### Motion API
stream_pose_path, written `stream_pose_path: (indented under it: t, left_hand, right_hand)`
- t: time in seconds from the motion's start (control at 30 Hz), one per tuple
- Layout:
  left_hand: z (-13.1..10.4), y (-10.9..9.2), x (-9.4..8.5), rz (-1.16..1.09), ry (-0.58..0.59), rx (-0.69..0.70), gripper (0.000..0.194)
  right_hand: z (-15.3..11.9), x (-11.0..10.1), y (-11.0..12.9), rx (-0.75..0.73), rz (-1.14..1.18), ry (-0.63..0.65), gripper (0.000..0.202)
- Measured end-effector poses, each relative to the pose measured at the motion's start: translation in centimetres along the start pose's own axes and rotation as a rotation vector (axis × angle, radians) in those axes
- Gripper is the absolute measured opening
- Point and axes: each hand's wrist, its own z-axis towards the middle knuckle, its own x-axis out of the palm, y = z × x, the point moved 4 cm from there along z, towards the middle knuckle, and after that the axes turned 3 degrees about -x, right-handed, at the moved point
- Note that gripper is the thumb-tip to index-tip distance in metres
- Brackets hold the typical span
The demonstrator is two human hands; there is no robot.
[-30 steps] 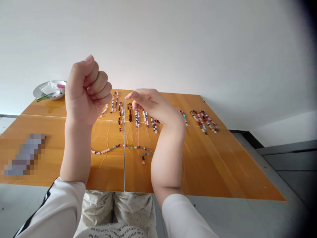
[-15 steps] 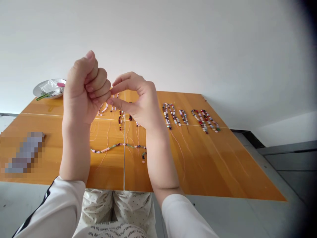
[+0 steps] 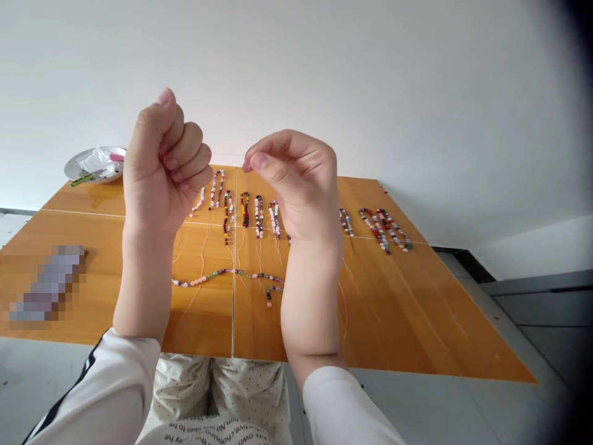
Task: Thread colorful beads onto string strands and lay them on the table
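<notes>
My left hand (image 3: 173, 151) is raised above the table in a closed fist, thumb up. To its right, my right hand (image 3: 296, 179) holds thumb and forefinger pinched together. A very faint, thin thread (image 3: 228, 154) spans the gap between the two hands. Below them a long string of mixed beads (image 3: 225, 271) lies in a wavy line, its right part curling near my right wrist. Behind my hands rest several looped bead strands, among them a red and yellow one (image 3: 244, 210) and a pink and white one (image 3: 274, 219).
A metal plate (image 3: 74, 168) with a plastic bag and a green-handled tool sits at the back left. A blurred-out flat object (image 3: 49, 284) lies at the left. More looped bead strands (image 3: 384, 228) are at the right of the wooden table (image 3: 417, 321), against a white wall.
My right hand has drawn away to the right from my left fist, its fingertips now pinched together. My left hand has barely moved. More bead strands show between the hands.
</notes>
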Motion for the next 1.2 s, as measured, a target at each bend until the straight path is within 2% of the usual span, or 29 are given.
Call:
stream_pose_path:
  t: [0.2,0.33,0.43,0.57,0.63,0.7,0.8,0.93,1.0,1.2]
  left_hand:
    - [-0.1,0.1,-0.1,0.009,-0.033,-0.013,0.074]
    - [0.2,0.2,-0.8,-0.028,-0.037,0.002,0.07]
    - [0.5,0.5,-1.5,-0.005,-0.099,0.048,0.067]
    - [0.6,0.6,-1.9,0.186,-0.179,0.208,0.062]
    - [0.4,0.3,-1.6,0.365,-0.14,0.344,0.057]
    - [0.3,0.3,-1.2,0.491,-0.033,0.456,0.044]
    - [0.3,0.7,-0.9,0.539,0.11,0.489,0.037]
    - [0.3,1.0,-0.7,0.573,0.186,0.482,0.033]
    - [0.1,1.0,-0.4,0.567,0.193,0.484,0.032]
    - [-0.6,1.0,0.4,0.55,0.11,0.423,0.025]
  right_hand:
    - [0.1,-0.2,-0.9,0.087,0.208,-0.079,0.006]
    - [0.0,-1.0,-0.9,0.166,0.214,-0.094,0.011]
    - [-0.1,-1.2,-0.9,0.199,0.25,-0.071,0.015]
    - [-0.2,-1.1,-1.1,0.239,0.102,-0.068,0.024]
    - [-0.2,-0.9,-1.0,0.229,0.1,-0.071,0.022]
    - [-0.2,-0.7,-0.8,0.207,0.175,-0.065,0.022]
    - [-0.2,-0.4,-0.6,0.178,0.256,-0.034,0.027]
    - [-0.3,-0.2,-0.6,0.148,0.23,-0.031,0.031]
    - [-0.3,0.0,-0.6,0.135,0.207,-0.047,0.033]
    - [-0.3,0.4,0.0,0.101,0.212,-0.123,0.04]
